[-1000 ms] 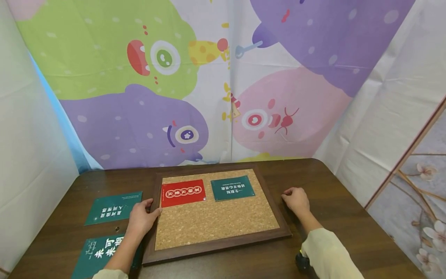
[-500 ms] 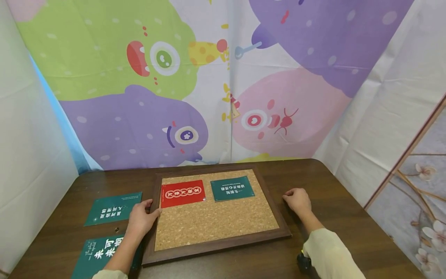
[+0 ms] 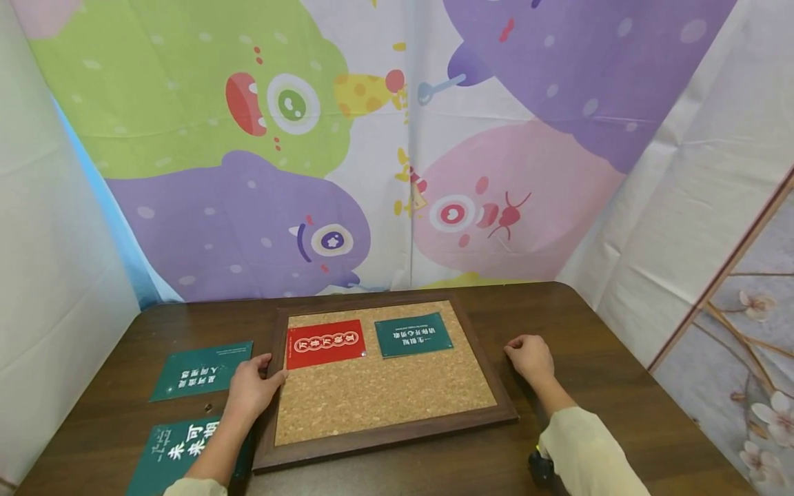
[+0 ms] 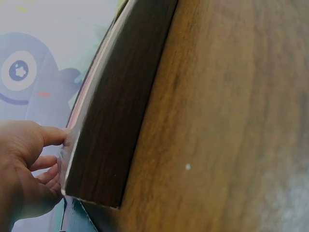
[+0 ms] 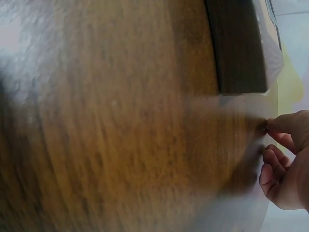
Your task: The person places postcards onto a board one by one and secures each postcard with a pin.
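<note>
My left hand (image 3: pixel 251 389) grips the left edge of a cork board (image 3: pixel 384 393), with the thumb (image 4: pixel 54 136) against its brown wooden frame (image 4: pixel 116 116) and the other fingers curled beside it. On the cork lie a red card (image 3: pixel 327 343) with pale lettering and, right of it, a green card (image 3: pixel 413 335); clear pins show at some corners. My right hand (image 3: pixel 532 358) rests on the table beyond the board's right side, apart from the frame. Its fingers (image 5: pixel 272 157) are loosely curled; a tiny dark spot by the thumb tip is too small to make out.
A green card (image 3: pixel 201 370) lies left of the board, and a larger green card (image 3: pixel 158 451) lies nearer, partly under my left forearm. A small dark round mark (image 3: pixel 208 408) is between them. The brown table (image 3: pixel 589 358) meets a cartoon-print curtain (image 3: pixel 372 172) behind.
My right hand has shifted very slightly to the right. The left hand, the board and the cards stay as they were.
</note>
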The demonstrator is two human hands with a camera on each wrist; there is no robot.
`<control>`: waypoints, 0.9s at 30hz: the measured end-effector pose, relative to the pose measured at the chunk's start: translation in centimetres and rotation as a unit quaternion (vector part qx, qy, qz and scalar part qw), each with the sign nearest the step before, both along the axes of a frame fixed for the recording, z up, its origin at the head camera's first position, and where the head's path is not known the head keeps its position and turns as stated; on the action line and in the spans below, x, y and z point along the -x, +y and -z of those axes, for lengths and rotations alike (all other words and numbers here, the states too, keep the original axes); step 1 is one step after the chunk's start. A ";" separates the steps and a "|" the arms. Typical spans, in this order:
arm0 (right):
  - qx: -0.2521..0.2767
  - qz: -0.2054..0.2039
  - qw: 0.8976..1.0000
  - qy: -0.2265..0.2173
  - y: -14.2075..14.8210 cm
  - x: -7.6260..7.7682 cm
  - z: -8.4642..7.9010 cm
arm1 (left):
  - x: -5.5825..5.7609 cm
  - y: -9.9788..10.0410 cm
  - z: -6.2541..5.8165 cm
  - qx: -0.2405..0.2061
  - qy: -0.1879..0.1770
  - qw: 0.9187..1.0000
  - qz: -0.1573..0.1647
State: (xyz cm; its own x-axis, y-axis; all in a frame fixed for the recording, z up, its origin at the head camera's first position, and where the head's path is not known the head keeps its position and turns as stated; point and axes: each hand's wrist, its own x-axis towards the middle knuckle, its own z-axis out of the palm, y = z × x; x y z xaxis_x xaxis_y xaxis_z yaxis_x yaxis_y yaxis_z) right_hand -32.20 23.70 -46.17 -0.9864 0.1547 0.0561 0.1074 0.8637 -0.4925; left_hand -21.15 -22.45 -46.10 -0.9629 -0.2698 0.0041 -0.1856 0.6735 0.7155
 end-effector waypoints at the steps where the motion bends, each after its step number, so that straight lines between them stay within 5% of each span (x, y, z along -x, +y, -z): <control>1: 0.000 0.000 1.000 0.002 0.0 0.0 0.0 | 0.0 0.0 -0.1 0.000 0.001 1.000 0.000; 27: 0.018 -0.037 0.998 0.052 -1.8 -0.3 -1.0 | 0.3 0.3 -0.7 0.023 -0.005 1.000 -0.004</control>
